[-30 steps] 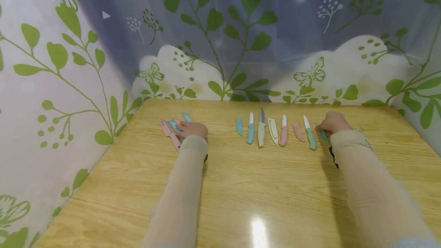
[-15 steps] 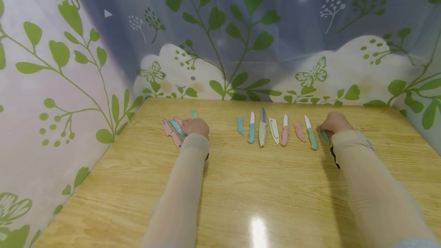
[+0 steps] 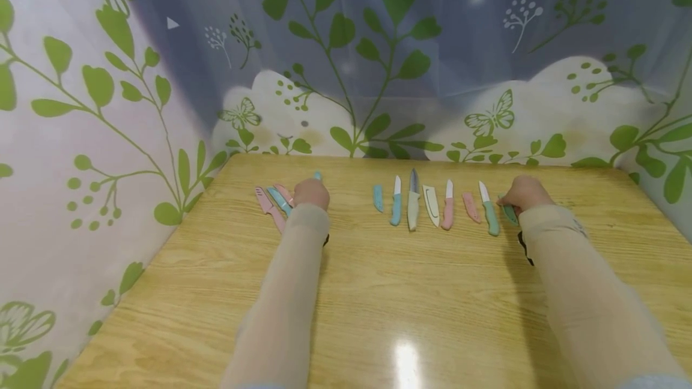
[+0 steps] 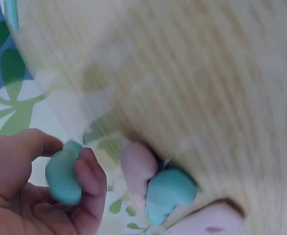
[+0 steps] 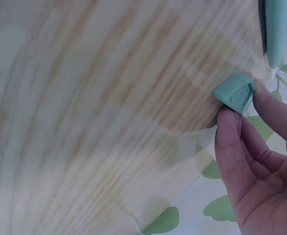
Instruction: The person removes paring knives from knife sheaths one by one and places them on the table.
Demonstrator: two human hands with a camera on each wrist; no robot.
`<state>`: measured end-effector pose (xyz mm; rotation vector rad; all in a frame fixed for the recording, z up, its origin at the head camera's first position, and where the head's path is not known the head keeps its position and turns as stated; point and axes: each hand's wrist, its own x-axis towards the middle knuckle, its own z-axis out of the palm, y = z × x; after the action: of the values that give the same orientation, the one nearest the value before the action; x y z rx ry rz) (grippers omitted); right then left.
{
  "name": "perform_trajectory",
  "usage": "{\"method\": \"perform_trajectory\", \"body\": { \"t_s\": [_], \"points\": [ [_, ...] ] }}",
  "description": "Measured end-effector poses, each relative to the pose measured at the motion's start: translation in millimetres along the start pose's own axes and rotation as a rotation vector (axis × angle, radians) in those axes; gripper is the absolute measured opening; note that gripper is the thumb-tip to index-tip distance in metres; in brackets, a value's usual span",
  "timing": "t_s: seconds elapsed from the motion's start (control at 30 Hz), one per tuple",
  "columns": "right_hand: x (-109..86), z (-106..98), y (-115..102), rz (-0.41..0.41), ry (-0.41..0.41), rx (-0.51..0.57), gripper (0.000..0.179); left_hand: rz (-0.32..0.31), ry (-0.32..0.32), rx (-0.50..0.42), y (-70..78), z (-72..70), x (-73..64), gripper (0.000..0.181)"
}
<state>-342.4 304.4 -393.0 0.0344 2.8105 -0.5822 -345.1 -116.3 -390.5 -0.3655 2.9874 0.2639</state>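
Observation:
My left hand (image 3: 312, 192) grips a turquoise-handled tool (image 4: 65, 176) between thumb and fingers; its turquoise far end shows past the knuckles in the head view. Just left of that hand lie a pink sheathed knife (image 3: 264, 200), a blue-handled tool (image 3: 279, 199) and a smaller pink one (image 3: 283, 192), their lower ends partly behind the sleeve. At the right, my right hand (image 3: 524, 192) pinches a green knife sheath (image 5: 236, 93) by its end, close over the table. Beside the sheath lies a green-handled knife (image 3: 491, 215) with a bare white blade.
Between the hands runs a row: blue sheath (image 3: 378, 198), blue knife (image 3: 396, 206), cream knife (image 3: 413, 206) with a dark blade, cream sheath (image 3: 431, 204), pink knife (image 3: 448, 212), pink sheath (image 3: 471, 206). A leaf-patterned cloth (image 3: 346, 119) backs the wooden table (image 3: 411, 293).
My left hand has drawn right, away from the pink and blue tools, and has closed round the turquoise-handled tool, which shifted right. My right hand stays at the green sheath.

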Motion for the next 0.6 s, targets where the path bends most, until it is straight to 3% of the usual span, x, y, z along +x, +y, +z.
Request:
{"method": "perform_trajectory", "body": {
  "t_s": [0.17, 0.4, 0.6],
  "points": [
    [-1.4, 1, 0, -0.013, 0.013, -0.015, 0.044, -0.028, -0.008, -0.025, -2.5, -3.5, 2.2, 0.044],
    [-2.8, -1, -1, -0.027, -0.021, -0.029, 0.050, 0.072, 0.032, 0.003, -11.2, -4.2, 0.1, 0.025],
    [-3.6, -7, 3, -0.043, -0.080, -0.089, 0.058, 0.080, 0.083, -0.082, -18.9, -2.4, 1.8, 0.034]
  ]
}}
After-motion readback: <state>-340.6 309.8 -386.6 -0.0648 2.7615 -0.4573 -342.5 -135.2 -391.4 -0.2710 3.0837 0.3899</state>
